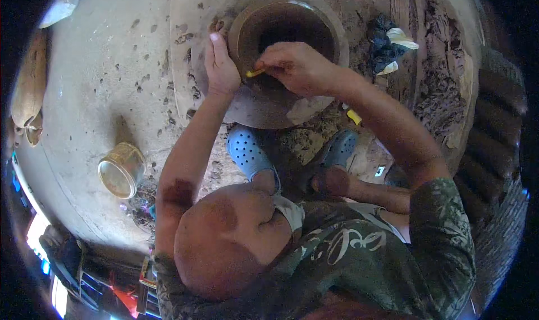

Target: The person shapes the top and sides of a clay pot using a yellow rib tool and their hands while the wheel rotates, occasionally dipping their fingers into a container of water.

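A large round clay pot [238, 23] with a dark, deep hollow stands on a round wheel disc [269, 112] in front of me. My left hand [221, 67] lies with its fingers stretched out along the pot's outer left side, palm toward the wall. Over the near part of the opening, my right hand [295, 67] pinches a small yellow tool [255, 73], whose tip points left to the near-left rim. Whether that tip touches the clay, I cannot tell. The fingertips of my right hand are partly hidden behind its knuckles.
At the left stands a clay-smeared bucket [122, 171]. Dark crumpled plastic [384, 45] with white pieces lies right of the pot, beside lumpy wet clay [441, 73]. A yellow piece [353, 116] lies near my blue clogs [250, 151]. Clay scraps dot the floor.
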The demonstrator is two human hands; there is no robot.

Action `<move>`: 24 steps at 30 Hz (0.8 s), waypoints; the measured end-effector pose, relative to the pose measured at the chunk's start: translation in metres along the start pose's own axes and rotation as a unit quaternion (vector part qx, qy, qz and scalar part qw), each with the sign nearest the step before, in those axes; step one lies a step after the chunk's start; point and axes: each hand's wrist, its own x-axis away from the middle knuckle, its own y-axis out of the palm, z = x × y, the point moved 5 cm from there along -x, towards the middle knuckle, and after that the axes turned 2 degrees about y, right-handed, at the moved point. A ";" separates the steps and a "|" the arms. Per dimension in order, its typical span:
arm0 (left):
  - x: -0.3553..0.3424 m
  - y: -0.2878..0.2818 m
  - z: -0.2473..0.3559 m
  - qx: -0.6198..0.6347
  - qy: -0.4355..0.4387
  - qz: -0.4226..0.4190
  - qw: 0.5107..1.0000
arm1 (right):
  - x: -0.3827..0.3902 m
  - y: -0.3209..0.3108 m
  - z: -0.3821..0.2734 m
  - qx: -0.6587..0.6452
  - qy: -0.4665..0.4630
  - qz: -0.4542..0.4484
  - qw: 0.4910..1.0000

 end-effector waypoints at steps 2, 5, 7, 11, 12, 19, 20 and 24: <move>-0.008 -0.010 -0.004 -0.024 -0.012 0.030 0.999 | 0.006 -0.009 -0.003 -0.006 -0.029 -0.094 0.995; -0.010 -0.025 -0.017 0.024 -0.043 0.093 0.994 | 0.002 -0.024 -0.003 0.012 -0.065 -0.123 0.990; -0.002 -0.021 -0.020 0.056 -0.049 0.106 0.992 | -0.006 -0.034 0.002 0.055 -0.003 0.003 0.998; 0.029 0.000 -0.015 0.079 -0.033 0.087 0.993 | -0.023 -0.023 -0.002 0.096 0.020 0.158 0.983; 0.030 -0.001 -0.020 0.090 -0.032 0.087 0.992 | -0.027 -0.017 -0.005 0.100 0.011 0.173 0.980; 0.004 0.001 -0.006 0.103 -0.033 0.047 0.993 | 0.009 -0.011 0.002 0.022 -0.049 -0.061 0.997; 0.001 -0.003 -0.005 0.067 -0.036 0.055 0.996 | 0.011 -0.017 0.005 0.035 -0.031 -0.106 0.993; -0.004 -0.018 -0.011 0.100 -0.075 0.123 0.984 | 0.002 -0.033 0.017 0.067 0.016 -0.071 0.995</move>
